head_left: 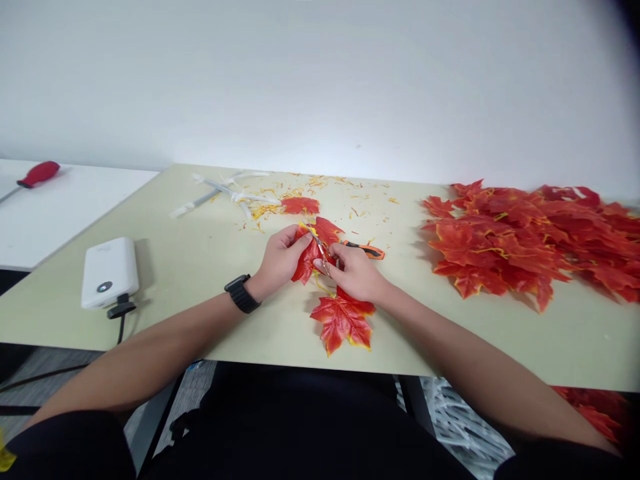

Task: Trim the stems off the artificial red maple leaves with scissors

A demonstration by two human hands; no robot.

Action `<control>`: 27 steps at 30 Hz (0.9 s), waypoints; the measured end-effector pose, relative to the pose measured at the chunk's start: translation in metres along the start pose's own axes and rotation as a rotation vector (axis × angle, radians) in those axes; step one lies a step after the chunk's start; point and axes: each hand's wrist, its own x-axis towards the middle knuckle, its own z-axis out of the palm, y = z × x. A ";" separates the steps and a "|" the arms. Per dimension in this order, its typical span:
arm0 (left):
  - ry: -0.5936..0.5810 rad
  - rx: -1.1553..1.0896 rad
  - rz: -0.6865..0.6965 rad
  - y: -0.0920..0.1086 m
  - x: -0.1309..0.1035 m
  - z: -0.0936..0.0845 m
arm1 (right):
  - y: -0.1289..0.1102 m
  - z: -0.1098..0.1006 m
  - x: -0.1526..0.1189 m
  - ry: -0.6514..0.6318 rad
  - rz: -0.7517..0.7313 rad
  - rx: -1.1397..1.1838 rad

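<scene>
My left hand pinches a red artificial maple leaf near its upper edge, above the middle of the table. In my right hand is a small pair of metal scissors, its blades lying across the leaf's yellow edge beside my left thumb. Whether the blades are apart is too small to tell. Below the hands another red leaf hangs by a yellow stem on the tabletop. Just past my right knuckles lies an orange and black tool handle, its other end hidden.
A large heap of red leaves covers the right side. Yellow trimmings and clear plastic strips lie toward the wall. A white power bank with a cable stands left; a red-handled screwdriver rests on the white table.
</scene>
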 end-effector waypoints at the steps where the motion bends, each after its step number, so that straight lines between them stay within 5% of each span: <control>1: 0.004 -0.002 0.000 0.000 0.000 0.000 | 0.000 0.000 0.000 -0.001 -0.004 0.000; 20: -0.035 -0.032 0.009 -0.001 0.000 0.001 | -0.004 0.001 -0.001 0.011 0.025 0.032; 27: 0.036 -0.027 0.012 -0.002 0.002 0.000 | -0.003 0.002 0.000 0.026 0.026 0.059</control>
